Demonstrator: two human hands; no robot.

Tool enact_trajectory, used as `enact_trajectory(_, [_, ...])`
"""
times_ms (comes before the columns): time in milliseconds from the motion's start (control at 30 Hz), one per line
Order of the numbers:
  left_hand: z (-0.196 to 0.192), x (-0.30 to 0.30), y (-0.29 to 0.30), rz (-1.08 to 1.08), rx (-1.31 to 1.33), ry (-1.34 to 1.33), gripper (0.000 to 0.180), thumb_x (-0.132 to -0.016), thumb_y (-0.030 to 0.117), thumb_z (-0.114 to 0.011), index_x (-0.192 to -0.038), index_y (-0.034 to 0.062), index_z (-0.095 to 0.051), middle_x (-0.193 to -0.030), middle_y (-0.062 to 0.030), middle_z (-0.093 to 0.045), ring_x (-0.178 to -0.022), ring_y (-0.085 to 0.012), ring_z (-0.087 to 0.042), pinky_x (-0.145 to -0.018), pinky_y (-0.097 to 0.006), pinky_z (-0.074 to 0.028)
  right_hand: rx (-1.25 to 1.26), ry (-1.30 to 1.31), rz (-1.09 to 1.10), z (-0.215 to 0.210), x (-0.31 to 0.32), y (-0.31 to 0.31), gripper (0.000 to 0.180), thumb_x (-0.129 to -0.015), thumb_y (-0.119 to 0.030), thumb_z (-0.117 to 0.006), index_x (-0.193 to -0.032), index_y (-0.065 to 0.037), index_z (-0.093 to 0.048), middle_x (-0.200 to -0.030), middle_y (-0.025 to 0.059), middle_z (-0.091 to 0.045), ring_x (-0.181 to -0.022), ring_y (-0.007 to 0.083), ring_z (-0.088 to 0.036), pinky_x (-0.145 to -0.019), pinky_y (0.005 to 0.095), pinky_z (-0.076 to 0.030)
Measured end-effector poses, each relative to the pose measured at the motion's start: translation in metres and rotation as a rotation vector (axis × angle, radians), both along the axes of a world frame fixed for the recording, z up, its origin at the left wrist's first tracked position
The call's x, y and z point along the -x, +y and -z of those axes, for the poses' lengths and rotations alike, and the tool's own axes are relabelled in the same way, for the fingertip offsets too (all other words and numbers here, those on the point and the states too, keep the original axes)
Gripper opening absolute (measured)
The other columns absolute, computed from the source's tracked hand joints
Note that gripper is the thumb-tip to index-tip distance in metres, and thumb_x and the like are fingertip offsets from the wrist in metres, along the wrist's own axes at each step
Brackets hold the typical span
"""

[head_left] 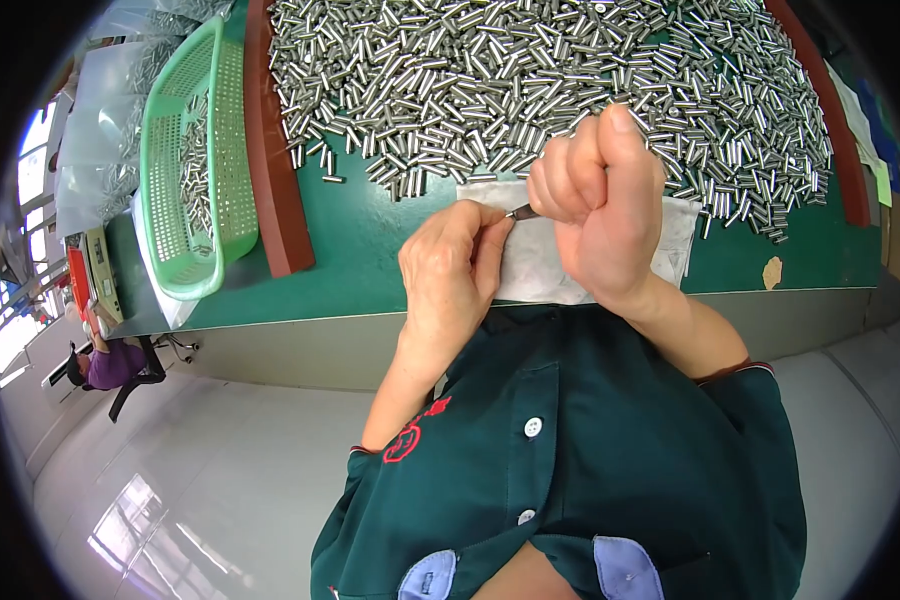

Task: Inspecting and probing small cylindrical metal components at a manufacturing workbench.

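Note:
My left hand (pixel 444 262) is closed in a pinch, thumb against forefinger, on a small piece whose shiny end (pixel 511 215) barely shows. My right hand (pixel 608 205) is curled into a fist around a slim dark tool (pixel 526 211), most of it hidden in the palm. The tool's tip meets the left fingertips; its exact kind cannot be made out. Beneath both hands lies a whitish cloth (pixel 537 262) at the table's near edge. Just beyond them spreads a large heap of short shiny metal pins (pixel 510 85).
Red-brown bars (pixel 282 215) border the heap on both sides of the green table (pixel 355 250). Left of them stands a light-green mesh basket (pixel 232 190) with more pins. Clear plastic bags (pixel 95 130) are stacked farther left. A person in purple (pixel 117 364) sits beyond.

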State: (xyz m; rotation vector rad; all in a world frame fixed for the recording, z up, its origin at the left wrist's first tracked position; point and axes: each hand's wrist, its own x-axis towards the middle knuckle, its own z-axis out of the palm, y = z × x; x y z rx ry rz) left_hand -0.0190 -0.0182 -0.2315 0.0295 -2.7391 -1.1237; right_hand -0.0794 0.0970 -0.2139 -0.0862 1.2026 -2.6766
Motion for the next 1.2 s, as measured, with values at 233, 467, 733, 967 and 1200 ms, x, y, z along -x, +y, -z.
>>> enact_trajectory(233, [0.000,0.003,0.002,0.002,-0.022,0.038,0.011,-0.069,0.000,-0.063,-0.066,0.0008,-0.052,-0.058,-0.0120,-0.052,-0.053,-0.0292,-0.051,-0.048,-0.036,-0.040,-0.220,0.287,0.009,0.004,-0.012,-0.007,0.038,-0.094,-0.021,-0.031,-0.058,-0.008,-0.028,-0.051,-0.0021,-0.025,-0.046,0.0071,-0.021,-0.044,0.0241,-0.020])
enact_trajectory(467, [-0.006,0.000,-0.002,0.022,-0.014,0.025,0.009,-0.072,0.001,-0.061,-0.074,0.0012,-0.053,-0.066,-0.0114,-0.051,-0.056,-0.0252,-0.050,-0.051,-0.032,-0.040,-0.182,0.152,0.056,0.000,-0.007,-0.010,0.040,-0.094,-0.022,-0.029,-0.056,-0.009,-0.030,-0.047,-0.0009,-0.025,-0.042,0.0074,-0.020,-0.041,0.0243,-0.020])
enact_trajectory(733, [-0.005,0.001,-0.025,-0.028,-1.369,-0.370,0.010,-0.087,0.009,-0.049,-0.094,0.0022,-0.052,-0.078,-0.0034,-0.053,-0.055,-0.0043,-0.034,-0.049,-0.018,-0.030,-0.092,0.053,0.018,-0.001,-0.003,-0.005,0.043,-0.094,-0.025,-0.026,-0.053,-0.011,-0.028,-0.042,-0.0016,-0.024,-0.039,0.0075,-0.016,-0.038,0.0248,-0.017])
enact_trajectory(967, [-0.006,0.003,-0.028,-0.058,-1.483,-0.400,0.019,-0.088,0.012,-0.047,-0.102,0.0004,-0.053,-0.077,-0.0053,-0.055,-0.056,-0.0053,-0.038,-0.049,-0.019,-0.032,-0.067,0.029,-0.001,-0.002,0.000,-0.005,0.043,-0.093,-0.024,-0.025,-0.053,-0.011,-0.028,-0.042,-0.0018,-0.024,-0.039,0.0075,-0.015,-0.039,0.0249,-0.017])
enact_trajectory(1200, [-0.007,0.005,-0.030,-0.049,-1.504,-0.425,0.023,-0.088,0.013,-0.047,-0.106,-0.0013,-0.052,-0.079,-0.0087,-0.059,-0.058,-0.0060,-0.042,-0.051,-0.019,-0.036,0.015,0.020,-0.004,0.000,0.001,-0.003,0.043,-0.092,-0.021,-0.033,-0.051,-0.009,-0.029,-0.045,-0.0022,-0.027,-0.041,0.0063,-0.024,-0.039,0.0233,-0.019])
